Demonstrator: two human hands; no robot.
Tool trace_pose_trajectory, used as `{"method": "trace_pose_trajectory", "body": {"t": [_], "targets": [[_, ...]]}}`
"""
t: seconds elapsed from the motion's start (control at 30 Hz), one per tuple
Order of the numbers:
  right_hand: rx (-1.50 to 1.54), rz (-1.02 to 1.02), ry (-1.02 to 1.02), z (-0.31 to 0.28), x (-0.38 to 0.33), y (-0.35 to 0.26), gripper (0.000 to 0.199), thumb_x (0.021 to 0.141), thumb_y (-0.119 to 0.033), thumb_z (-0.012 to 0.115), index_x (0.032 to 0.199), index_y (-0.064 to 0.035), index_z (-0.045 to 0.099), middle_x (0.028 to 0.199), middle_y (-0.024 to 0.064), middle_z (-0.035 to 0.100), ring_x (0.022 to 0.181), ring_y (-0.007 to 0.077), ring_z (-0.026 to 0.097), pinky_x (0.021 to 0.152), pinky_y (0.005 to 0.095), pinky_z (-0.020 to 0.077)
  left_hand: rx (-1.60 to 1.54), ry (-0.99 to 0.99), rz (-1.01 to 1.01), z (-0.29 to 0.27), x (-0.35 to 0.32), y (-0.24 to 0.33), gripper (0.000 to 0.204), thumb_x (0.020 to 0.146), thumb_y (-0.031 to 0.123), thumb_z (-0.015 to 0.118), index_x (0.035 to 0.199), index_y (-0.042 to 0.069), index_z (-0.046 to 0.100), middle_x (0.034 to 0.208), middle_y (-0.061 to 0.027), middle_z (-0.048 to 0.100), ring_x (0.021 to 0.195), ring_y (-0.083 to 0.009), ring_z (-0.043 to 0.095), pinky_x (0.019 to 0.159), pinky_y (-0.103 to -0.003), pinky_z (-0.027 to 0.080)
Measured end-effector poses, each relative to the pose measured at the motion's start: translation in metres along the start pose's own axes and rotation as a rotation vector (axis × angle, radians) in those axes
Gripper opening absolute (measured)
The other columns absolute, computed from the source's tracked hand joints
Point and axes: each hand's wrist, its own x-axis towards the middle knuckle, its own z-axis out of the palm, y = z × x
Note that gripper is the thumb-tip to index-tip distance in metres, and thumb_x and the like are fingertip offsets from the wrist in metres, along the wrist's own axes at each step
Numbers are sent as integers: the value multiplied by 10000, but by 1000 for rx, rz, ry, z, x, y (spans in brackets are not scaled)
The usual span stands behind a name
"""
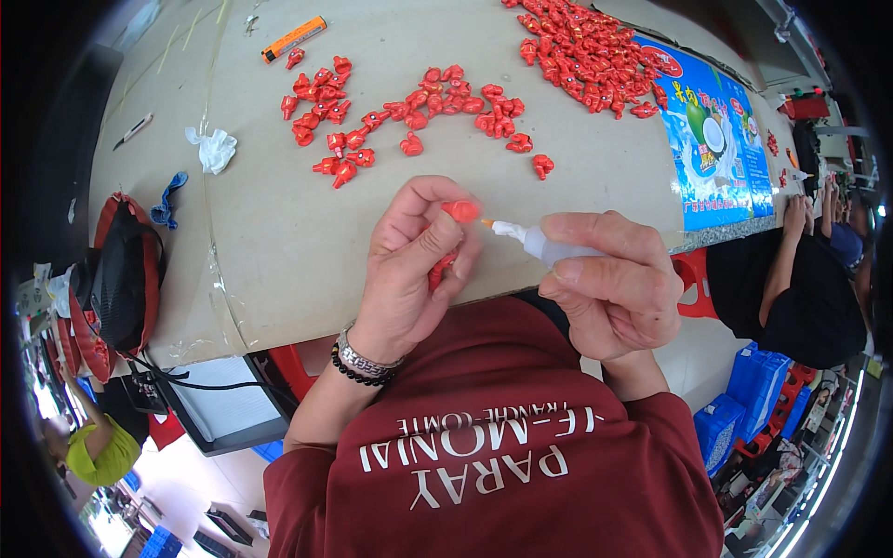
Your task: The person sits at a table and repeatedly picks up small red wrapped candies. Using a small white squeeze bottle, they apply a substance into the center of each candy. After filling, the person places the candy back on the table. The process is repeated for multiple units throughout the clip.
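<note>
Between the thumb and fingers of my left hand [402,270] is a small red plastic piece [459,211], pinched above the table's near edge. More red [441,272] shows lower down against the curled fingers, partly hidden. My right hand [619,284] grips a small whitish squeeze bottle [551,247] lying sideways, its narrow nozzle pointing left. The orange-tan nozzle tip [488,223] is close beside the red piece; whether they touch I cannot tell. Several loose red figure-like pieces [410,143] lie on the table beyond my hands.
A large heap of red pieces [591,56] sits at the far right, beside a blue printed sheet [693,177]. Leftward lie an orange tube-like thing [294,39], a pen [133,131], crumpled tissue [214,152] and a black-and-red bag [130,270]. Another person [791,288] sits at the right.
</note>
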Motion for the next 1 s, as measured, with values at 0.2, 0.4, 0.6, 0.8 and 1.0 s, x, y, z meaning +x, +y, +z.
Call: {"method": "trace_pose_trajectory", "body": {"t": [0.2, 0.4, 0.6, 0.8, 1.0], "targets": [[-1, 10, -26, -4, 5, -2, 322, 641, 43, 774, 913, -28, 616, 935, 192, 652, 691, 227, 659, 516, 276, 517, -246, -64, -193, -7, 1, -6, 207, 966, 235, 511, 1078, 62, 521, 855, -12, 579, 572, -85, 458, 389, -179, 288], [35, 35, 1, 0, 0, 0, 311, 648, 36, 773, 915, -23, 624, 934, 185, 654, 700, 222, 662, 550, 277, 534, -301, -71, -244, -6, -1, -7, 213, 972, 253, 493, 1055, 65, 547, 866, -7, 587, 583, -105, 468, 387, -185, 292], [21, 22, 0, 3, 1, 0, 290, 667, 5, 778, 917, -26, 634, 932, 171, 658, 693, 217, 661, 545, 272, 528, -310, -53, -289, -2, -3, -6, 227, 979, 281, 478, 1028, 76, 565, 826, -16, 570, 566, -108, 458, 387, -185, 291], [-1, 9, 14, 5, -1, 2, 282, 667, -28, 792, 905, -32, 640, 918, 166, 662, 673, 217, 659, 535, 267, 523, -315, -104, -288, -3, -2, -8, 242, 987, 295, 456, 1015, 77, 555, 776, -47, 527, 549, -100, 435, 386, -188, 290], [-32, 27, -81, 0, -1, 0, 252, 757, -45, 752, 933, -25, 573, 993, 228, 635, 749, 241, 663, 589, 293, 533, -319, -76, -301, -3, -3, -8, 234, 984, 287, 465, 1028, 77, 556, 798, -50, 536, 553, -103, 441, 383, -189, 295]]}}
